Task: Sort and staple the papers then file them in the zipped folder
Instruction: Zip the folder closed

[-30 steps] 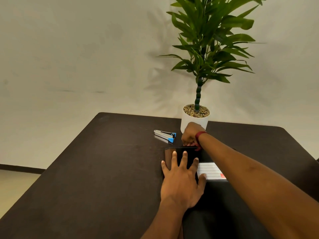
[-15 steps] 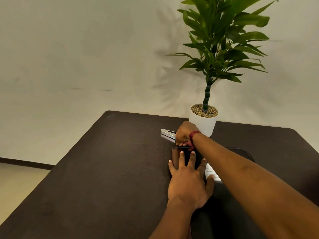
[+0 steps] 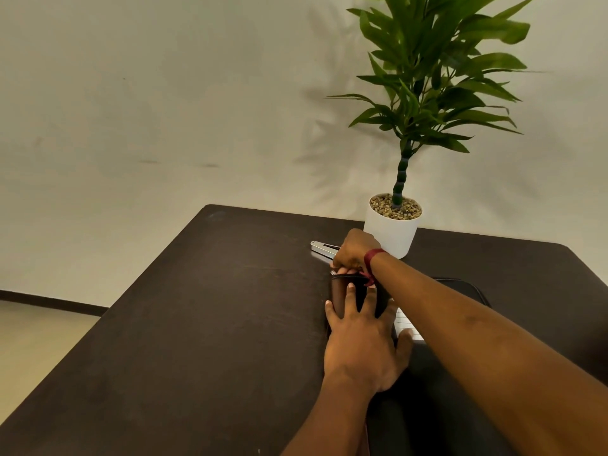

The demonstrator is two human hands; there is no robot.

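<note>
**Dark brown desk (image 3: 197, 324) with a black zipped folder (image 3: 338, 291) pinned on it**

Behind the desk stands a plain cream wall (image 3: 164, 110). At the desk's far edge is a round white pot (image 3: 391, 232) topped with pebbles, holding a leafy green plant (image 3: 434, 77).

The folder lies flat near the middle of the desk, reaching toward the person. The left hand (image 3: 362, 343) rests on it palm down, fingers straight and spread.

The right hand (image 3: 353, 251), with a dark red thread band (image 3: 371, 258) at the wrist, reaches across to the folder's far left corner. Its fingers are curled tight over that edge. Whether they pinch a zip pull cannot be told.

A white lined sheet of paper (image 3: 406, 324) shows just right of the left thumb, mostly hidden under the right forearm. A silver metal stapler (image 3: 320, 247) lies just beyond the right hand, its near end hidden behind it.
</note>
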